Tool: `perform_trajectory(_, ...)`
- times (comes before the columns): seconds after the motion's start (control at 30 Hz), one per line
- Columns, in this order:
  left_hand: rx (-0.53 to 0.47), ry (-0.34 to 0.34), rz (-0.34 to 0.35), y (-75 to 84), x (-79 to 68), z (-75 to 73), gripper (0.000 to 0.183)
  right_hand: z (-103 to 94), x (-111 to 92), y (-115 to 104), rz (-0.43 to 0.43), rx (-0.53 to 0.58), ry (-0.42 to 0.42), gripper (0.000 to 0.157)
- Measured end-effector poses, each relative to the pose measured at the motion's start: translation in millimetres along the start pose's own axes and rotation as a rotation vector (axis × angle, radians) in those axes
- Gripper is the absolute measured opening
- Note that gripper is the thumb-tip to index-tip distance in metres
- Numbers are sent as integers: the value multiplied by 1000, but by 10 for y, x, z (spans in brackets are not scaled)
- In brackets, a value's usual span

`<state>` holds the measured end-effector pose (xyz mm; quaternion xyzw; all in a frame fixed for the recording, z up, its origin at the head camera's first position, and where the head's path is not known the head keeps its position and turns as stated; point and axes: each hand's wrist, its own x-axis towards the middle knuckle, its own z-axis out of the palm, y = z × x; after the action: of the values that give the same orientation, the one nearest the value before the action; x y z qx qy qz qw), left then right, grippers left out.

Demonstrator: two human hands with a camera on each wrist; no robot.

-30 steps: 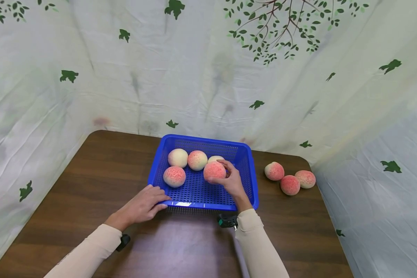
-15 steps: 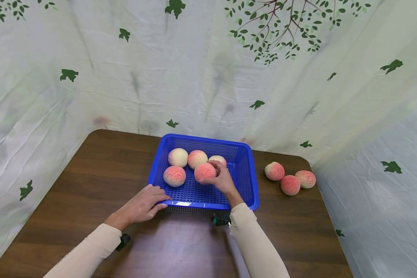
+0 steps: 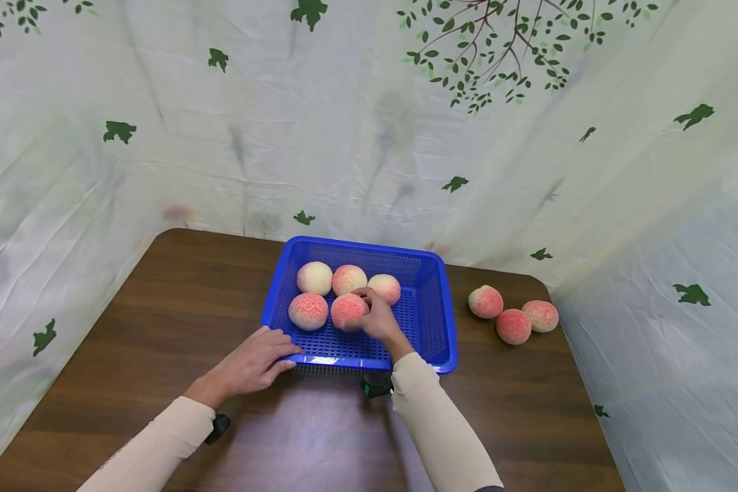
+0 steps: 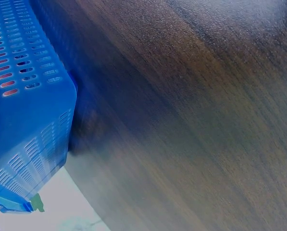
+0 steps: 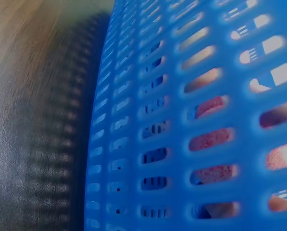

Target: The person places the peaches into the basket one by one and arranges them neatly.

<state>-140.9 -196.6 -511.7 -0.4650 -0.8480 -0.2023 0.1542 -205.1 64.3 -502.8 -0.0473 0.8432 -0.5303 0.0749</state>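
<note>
In the head view my right hand [image 3: 378, 320] grips a pink peach [image 3: 347, 311] low inside the blue plastic basket [image 3: 435, 287], thumb at its near side and fingers at its far side. A pink-speckled peach [image 3: 308, 313] lies just left of it. Behind these, a row holds a pale peach [image 3: 314, 278], a blushed peach [image 3: 349, 279] and another pale one [image 3: 384, 289]. My left hand [image 3: 255, 361] holds the basket's front left corner, fingers over the rim and thumb outside. In the right wrist view, pink peach skin [image 5: 211, 139] shows through the basket's slots.
Right of the basket, three more peaches lie together on the brown wooden table [image 3: 209, 294]: one pale and pink [image 3: 485, 302], one deep pink [image 3: 513, 326], one speckled [image 3: 540, 316]. A white leaf-printed cloth [image 3: 357, 137] hangs behind and at both sides.
My right hand has moved left inside the basket with the pink peach, bringing it beside the front left one and uncovering the pale peach behind. The left hand has stayed on the corner.
</note>
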Motion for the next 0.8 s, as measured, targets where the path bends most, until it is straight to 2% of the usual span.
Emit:
perform_trajectory(0.27,6,-10,-6,3,6,-12,15,23,43,56,-9,-114,12,62)
perform_trajectory(0.53,9,-19,-12,4,5,-20,15,49,57,47,-11,-233,-32,59)
perform_trajectory(0.8,7,-3,0,-4,2,4,15,80,86,50,-17,-236,-51,63)
